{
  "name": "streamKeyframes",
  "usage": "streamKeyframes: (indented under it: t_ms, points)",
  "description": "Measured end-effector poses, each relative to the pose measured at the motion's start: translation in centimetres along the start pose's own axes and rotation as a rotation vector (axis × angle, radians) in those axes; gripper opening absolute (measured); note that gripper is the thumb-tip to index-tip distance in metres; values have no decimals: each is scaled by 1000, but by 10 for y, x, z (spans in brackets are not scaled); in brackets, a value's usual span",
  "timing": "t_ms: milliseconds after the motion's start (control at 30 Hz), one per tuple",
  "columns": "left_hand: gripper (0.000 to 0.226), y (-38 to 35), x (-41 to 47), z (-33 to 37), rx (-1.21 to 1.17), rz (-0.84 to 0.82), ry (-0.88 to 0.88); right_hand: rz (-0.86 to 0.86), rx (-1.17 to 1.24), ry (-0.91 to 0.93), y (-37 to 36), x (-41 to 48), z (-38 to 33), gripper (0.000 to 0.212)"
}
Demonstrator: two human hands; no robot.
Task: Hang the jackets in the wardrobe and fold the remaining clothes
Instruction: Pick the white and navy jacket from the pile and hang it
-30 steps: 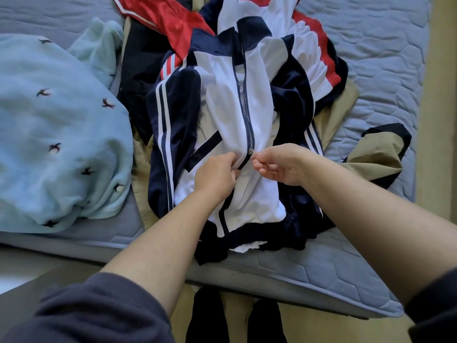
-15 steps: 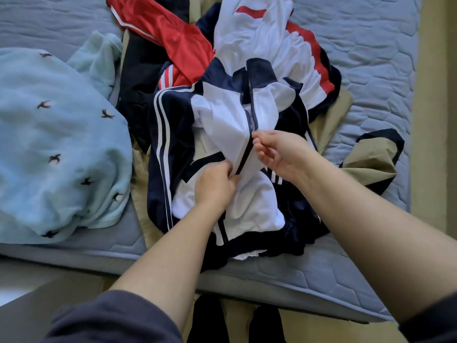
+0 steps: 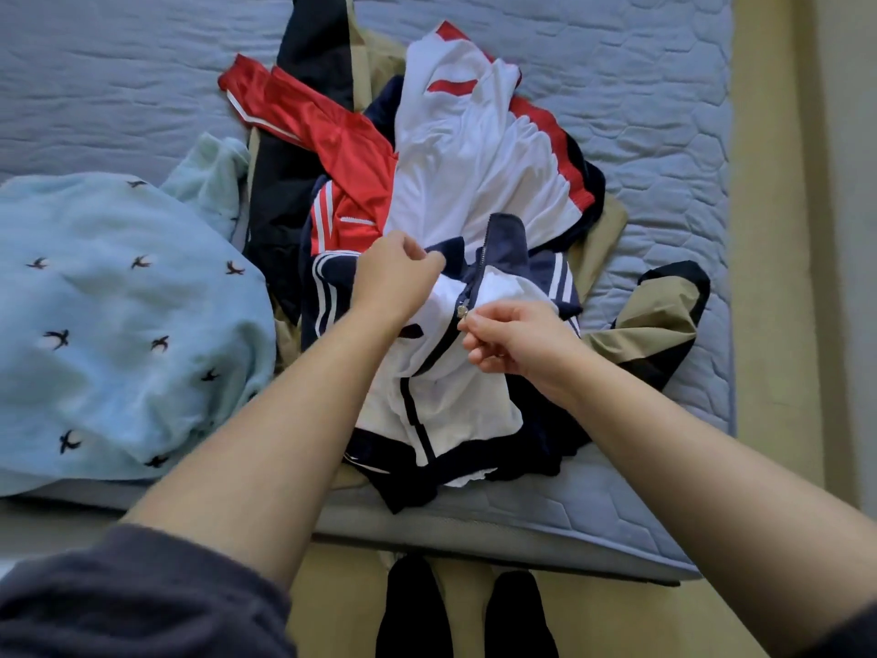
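The left hand (image 3: 396, 273) pinches the collar of the slick navy-and-white jacket (image 3: 441, 372). The right hand (image 3: 515, 339) pinches its metal zipper pull (image 3: 460, 311); the fingertips are partly hidden.

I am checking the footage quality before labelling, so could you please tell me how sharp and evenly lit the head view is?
Head view: soft daylight, no harsh glare; the white and navy zip-up track jacket is slightly overexposed, flattening its folds; the small metal zipper pull and right hand are mildly soft; wide-angle bowing curves the blue quilted mattress edge.
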State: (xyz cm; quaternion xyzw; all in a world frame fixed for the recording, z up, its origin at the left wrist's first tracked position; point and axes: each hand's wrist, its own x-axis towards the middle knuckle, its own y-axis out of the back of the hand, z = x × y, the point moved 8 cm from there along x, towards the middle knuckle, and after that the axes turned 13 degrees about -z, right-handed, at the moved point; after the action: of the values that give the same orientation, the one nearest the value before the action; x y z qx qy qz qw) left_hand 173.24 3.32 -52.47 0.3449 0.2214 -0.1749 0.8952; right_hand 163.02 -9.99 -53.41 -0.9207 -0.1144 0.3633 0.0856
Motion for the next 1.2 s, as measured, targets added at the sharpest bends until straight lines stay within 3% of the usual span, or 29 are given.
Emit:
streamKeyframes:
  t_ms: [167,233,300,367,400,500,567,633,733,867,1033,1133,1200]
  points:
    - [41,-54,-14,10,448,-703,389,3,-83,1,-12,-32,1,17]
    - [46,-65,-31,-2,614,-833,503,1,-114,-9,-16,-42,9,19]
    - [40,-69,-37,-10,623,-825,496,-1,-122,-28,-20,-51,19,21]
    - [20,-68,-33,-15,417,-736,455,15,-111,-31,-22,-57,26,19]
    - [9,-62,-31,-16,226,-630,443,32,-103,-25,-22,-61,29,18]
    - [14,-46,-46,-22,-523,-374,500,98,-73,11,-24,-73,28,20]
    - [17,-37,-61,-10,-937,-297,428,136,-55,33,-28,-84,22,21]
    - [19,-18,-84,10,-1194,-296,301,160,-45,50,-35,-98,12,20]
    - [18,12,-133,44,-1374,-367,171,127,-61,51,-55,-125,-5,19]
    - [31,53,-202,81,-1443,-428,8,108,-41,-11,-87,-163,-28,11]
    - [38,101,-274,105,-1553,-404,-104,129,345,-130,-106,-205,-50,46]
    - [45,116,-318,117,-1608,-371,-130,95,251,-201,-125,-221,-71,48]
    - [38,117,-349,122,-1655,-348,-124,-6,90,-275,-153,-230,-81,36]
